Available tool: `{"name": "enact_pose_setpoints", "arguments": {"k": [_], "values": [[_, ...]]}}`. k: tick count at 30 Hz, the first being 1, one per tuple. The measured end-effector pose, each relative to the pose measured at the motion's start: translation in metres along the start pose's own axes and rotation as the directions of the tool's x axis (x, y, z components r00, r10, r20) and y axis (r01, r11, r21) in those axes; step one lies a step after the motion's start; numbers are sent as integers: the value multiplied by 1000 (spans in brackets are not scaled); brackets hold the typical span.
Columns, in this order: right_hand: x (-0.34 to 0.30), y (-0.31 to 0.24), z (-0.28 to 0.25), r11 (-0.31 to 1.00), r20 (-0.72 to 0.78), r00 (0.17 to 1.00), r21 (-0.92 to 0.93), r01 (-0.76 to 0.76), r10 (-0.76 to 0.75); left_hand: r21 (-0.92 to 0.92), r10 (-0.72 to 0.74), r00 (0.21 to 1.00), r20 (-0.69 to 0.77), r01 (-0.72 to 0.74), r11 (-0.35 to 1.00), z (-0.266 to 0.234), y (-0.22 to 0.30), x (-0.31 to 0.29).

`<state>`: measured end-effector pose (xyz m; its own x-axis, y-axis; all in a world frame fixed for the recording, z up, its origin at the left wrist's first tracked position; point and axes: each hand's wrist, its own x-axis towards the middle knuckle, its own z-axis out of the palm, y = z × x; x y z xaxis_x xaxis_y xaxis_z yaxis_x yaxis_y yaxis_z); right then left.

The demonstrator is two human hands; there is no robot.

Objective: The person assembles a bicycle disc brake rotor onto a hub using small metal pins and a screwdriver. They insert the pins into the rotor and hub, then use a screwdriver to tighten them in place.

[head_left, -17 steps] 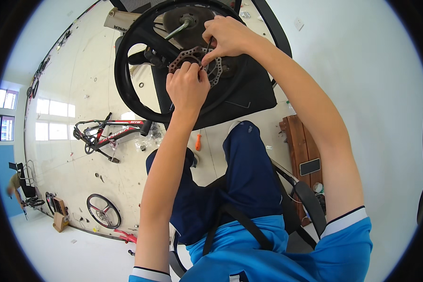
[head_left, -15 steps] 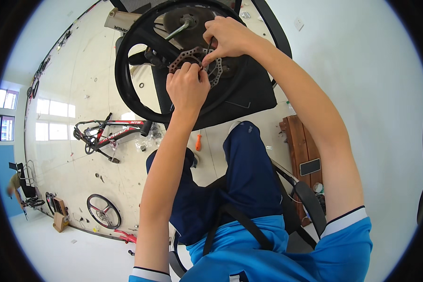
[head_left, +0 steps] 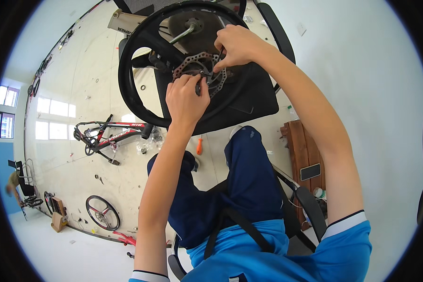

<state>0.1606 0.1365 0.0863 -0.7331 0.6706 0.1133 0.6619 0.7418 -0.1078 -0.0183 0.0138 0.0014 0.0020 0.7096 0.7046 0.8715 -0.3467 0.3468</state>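
Observation:
A black bicycle wheel (head_left: 125,80) lies over a black chair seat (head_left: 263,96). A silver, hole-edged brake disc (head_left: 189,60) sits at its hub. My left hand (head_left: 187,101) rests at the near side of the disc, thumb and fingertips pinched beside the hub around something small that I cannot make out. From the right, my right hand (head_left: 237,46) reaches in, its fingers closed on a thin dark rod (head_left: 221,52) held over the disc's right part. An L-shaped hex key (head_left: 246,111) lies on the seat's near edge.
On the floor to the left are a black-and-red bike frame (head_left: 120,134) and another wheel (head_left: 103,213). An orange-handled screwdriver (head_left: 199,146) lies below the seat. At right, a phone (head_left: 310,172) rests on a brown wooden bench (head_left: 296,141). Another person (head_left: 14,185) is far left.
My right hand has shifted a little right and down, its fingers slightly away from the left hand. My left hand has lowered slightly, uncovering more of the disc's middle.

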Motion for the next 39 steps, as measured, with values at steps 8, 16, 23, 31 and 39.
{"name": "enact_pose_setpoints", "arguments": {"k": [8,16,23,31,39], "values": [[-1,2,5,996,45,997,59,-70,68,-47,-41,999,-14,40,998,4,11,-12],[-4,7,5,992,19,998,109,-64,62,-37,-37,999,1,37,999,0,18,-3],[12,-4,12,981,54,996,175,-79,71,14,-74,994,-74,75,997,5,4,-5],[-4,4,11,996,-119,991,72,-44,53,-76,-38,997,-61,33,997,19,7,3],[-11,-11,-4,982,-89,990,164,-95,111,-113,-95,995,-36,90,990,5,-2,-1]]}}
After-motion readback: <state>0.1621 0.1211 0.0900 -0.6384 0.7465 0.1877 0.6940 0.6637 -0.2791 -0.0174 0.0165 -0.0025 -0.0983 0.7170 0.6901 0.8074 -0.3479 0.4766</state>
